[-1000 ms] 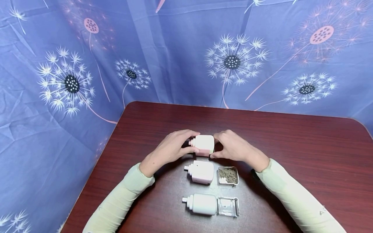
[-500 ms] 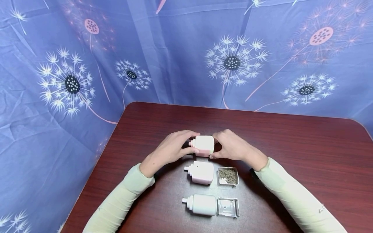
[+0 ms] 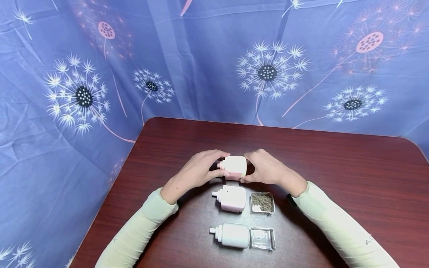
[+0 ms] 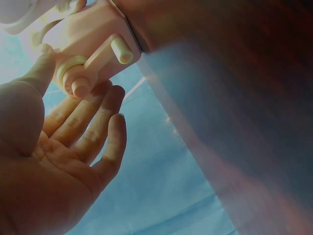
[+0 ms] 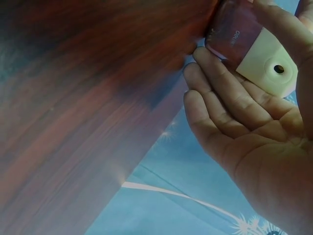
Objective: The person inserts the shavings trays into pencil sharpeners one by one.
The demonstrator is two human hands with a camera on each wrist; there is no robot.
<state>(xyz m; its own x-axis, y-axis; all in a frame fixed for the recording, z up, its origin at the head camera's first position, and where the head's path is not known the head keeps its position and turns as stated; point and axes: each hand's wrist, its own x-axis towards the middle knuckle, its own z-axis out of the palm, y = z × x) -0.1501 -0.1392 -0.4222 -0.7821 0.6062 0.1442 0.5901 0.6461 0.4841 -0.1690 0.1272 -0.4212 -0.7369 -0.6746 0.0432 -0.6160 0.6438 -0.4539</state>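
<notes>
A pink crank pencil sharpener (image 3: 235,166) stands toward the far side of the table, between both hands. My left hand (image 3: 196,172) grips its crank end, thumb on the near side and fingers on the far side. In the left wrist view the folded crank handle (image 4: 110,51) shows above the fingers. My right hand (image 3: 268,168) holds the opposite end between thumb and fingers. The right wrist view shows that end's pale face (image 5: 266,68) with a round pencil hole, and a see-through drawer (image 5: 232,34) beneath it, partly hidden by the hand.
Nearer the body lie a pale pink sharpener (image 3: 232,199) and a white one (image 3: 235,235), cranks pointing left. Right of them are a clear drawer (image 3: 274,204) holding shavings (image 3: 264,202) and another clear drawer (image 3: 260,239). A blue dandelion-print cloth (image 3: 207,74) hangs behind the table (image 3: 321,156).
My right hand has shifted very slightly left against the pink pencil sharpener. The left hand and the other things stay where they were.
</notes>
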